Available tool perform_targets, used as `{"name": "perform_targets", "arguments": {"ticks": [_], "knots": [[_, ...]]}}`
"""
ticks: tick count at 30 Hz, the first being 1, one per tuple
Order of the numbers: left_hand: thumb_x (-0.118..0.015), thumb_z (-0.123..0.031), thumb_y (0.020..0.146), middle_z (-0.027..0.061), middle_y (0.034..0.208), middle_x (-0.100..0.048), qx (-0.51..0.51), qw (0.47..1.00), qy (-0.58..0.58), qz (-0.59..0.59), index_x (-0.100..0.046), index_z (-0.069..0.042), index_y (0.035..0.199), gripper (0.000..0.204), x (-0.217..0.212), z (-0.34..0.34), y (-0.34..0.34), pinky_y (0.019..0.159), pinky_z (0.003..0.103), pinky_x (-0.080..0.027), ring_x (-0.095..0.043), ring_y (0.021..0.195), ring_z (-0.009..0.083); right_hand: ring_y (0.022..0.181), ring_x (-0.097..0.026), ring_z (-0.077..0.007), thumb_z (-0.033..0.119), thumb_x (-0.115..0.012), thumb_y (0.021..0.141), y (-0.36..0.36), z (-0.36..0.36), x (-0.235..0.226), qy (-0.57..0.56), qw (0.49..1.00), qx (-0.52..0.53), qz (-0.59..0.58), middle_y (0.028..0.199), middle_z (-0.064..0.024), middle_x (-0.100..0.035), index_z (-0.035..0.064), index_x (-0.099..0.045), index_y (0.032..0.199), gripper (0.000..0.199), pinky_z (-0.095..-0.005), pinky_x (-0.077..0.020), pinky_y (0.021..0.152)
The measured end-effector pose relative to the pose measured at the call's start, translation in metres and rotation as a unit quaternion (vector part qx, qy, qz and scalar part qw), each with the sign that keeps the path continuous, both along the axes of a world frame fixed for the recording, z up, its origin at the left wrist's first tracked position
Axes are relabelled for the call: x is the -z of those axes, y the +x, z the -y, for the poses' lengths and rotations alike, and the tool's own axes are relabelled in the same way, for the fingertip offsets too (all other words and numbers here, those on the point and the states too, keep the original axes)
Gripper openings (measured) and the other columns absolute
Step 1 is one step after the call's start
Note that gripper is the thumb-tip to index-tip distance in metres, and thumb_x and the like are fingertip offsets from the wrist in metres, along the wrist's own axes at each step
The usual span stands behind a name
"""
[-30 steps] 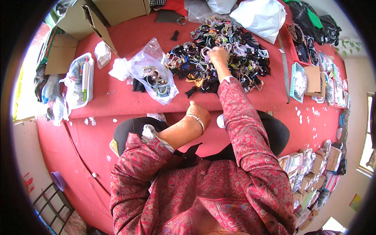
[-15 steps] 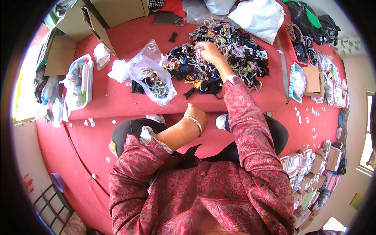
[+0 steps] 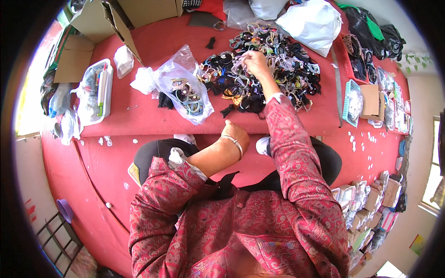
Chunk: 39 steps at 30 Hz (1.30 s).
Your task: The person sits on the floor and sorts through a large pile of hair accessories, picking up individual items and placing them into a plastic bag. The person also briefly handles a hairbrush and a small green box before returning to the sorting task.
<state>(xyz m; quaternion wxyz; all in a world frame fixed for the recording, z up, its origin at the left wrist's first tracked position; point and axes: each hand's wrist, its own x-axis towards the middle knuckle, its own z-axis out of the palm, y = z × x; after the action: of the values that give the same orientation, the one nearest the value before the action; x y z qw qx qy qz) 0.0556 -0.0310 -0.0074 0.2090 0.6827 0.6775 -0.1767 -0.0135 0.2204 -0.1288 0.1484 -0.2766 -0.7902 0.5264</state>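
Observation:
A large heap of hair ties [image 3: 292, 69], black, grey and coloured, many with small beads or charms, lies on the red-covered platform. Over the left part of the heap, my right hand [image 3: 255, 62] is closed, with a pale lilac hair tie [image 3: 238, 64] at its fingertips. My left hand [image 3: 235, 133] is curled closed near the platform's front edge, below the heap, its thumb on top. Whatever its fingers may hold is hidden. Left of the heap sits an opened clear plastic bag [image 3: 187, 95] with more hair ties inside.
A white plastic basket [image 3: 107, 92] with bagged items stands at the left, near open cardboard boxes [image 3: 74, 62]. White bags [image 3: 310, 23] lie behind the heap. A red basket [image 3: 354, 58] and a blue basket [image 3: 352, 104] line the right side. Packed boxes [image 3: 371, 199] fill the lower right.
My right hand has shifted slightly to the right over the heap, with the lilac hair tie at its fingertips. My left hand stays closed in nearly the same place. The view has moved slightly.

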Motion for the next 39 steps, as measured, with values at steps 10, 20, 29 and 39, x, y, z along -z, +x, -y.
{"name": "perform_targets", "arguments": {"ticks": [10, 20, 29, 39], "knots": [[-0.055, -0.018, 0.077, 0.0092, 0.100, -0.062, 0.012, 1.000, -0.023, 0.009, -0.063, -0.008, 0.097, 0.023, -0.006, -0.008, 0.004, 0.083, 0.042, -0.043, -0.058, 0.096, 0.0253, 0.051, -0.053, -0.0087, 0.003, -0.050, 0.076, 0.122, -0.051, -0.094, -0.141, 0.954, 0.207, -0.167, 0.066, -0.0038, -0.060, 0.0040, -0.059, 0.078, 0.009, -0.0196, -0.0356, 0.042], [-0.051, -0.018, 0.079, 0.0084, 0.098, -0.063, 0.031, 0.999, -0.013, 0.014, -0.063, -0.009, 0.094, 0.021, -0.001, -0.007, 0.000, 0.080, 0.041, -0.043, -0.059, 0.094, 0.0243, 0.064, -0.061, -0.0266, 0.011, -0.058, 0.067, 0.088, -0.017, -0.009, 0.159, 0.987, -0.002, 0.018, 0.070, -0.0124, -0.063, 0.0079, -0.064, 0.081, 0.015, -0.0347, -0.0470, 0.059], [-0.050, -0.017, 0.080, 0.0093, 0.101, -0.061, 0.027, 0.999, -0.030, 0.005, -0.063, -0.009, 0.096, 0.022, -0.007, -0.008, -0.001, 0.083, 0.042, -0.043, -0.058, 0.095, 0.0253, 0.067, -0.061, -0.0315, 0.013, -0.053, 0.072, 0.106, -0.027, -0.020, 0.463, 0.840, -0.018, 0.283, 0.070, -0.0152, -0.062, 0.0120, -0.062, 0.082, 0.013, -0.0422, -0.0479, 0.060], [-0.051, -0.016, 0.079, 0.0101, 0.100, -0.061, 0.035, 0.999, -0.012, 0.002, -0.062, -0.006, 0.096, 0.023, -0.002, -0.005, 0.002, 0.081, 0.042, -0.044, -0.060, 0.092, 0.0260, 0.070, -0.058, -0.0259, 0.016, -0.057, 0.076, 0.117, -0.091, -0.112, 0.297, 0.946, 0.133, -0.004, 0.078, -0.0149, -0.060, -0.0035, -0.060, 0.088, 0.023, -0.0355, -0.0465, 0.067]]}}
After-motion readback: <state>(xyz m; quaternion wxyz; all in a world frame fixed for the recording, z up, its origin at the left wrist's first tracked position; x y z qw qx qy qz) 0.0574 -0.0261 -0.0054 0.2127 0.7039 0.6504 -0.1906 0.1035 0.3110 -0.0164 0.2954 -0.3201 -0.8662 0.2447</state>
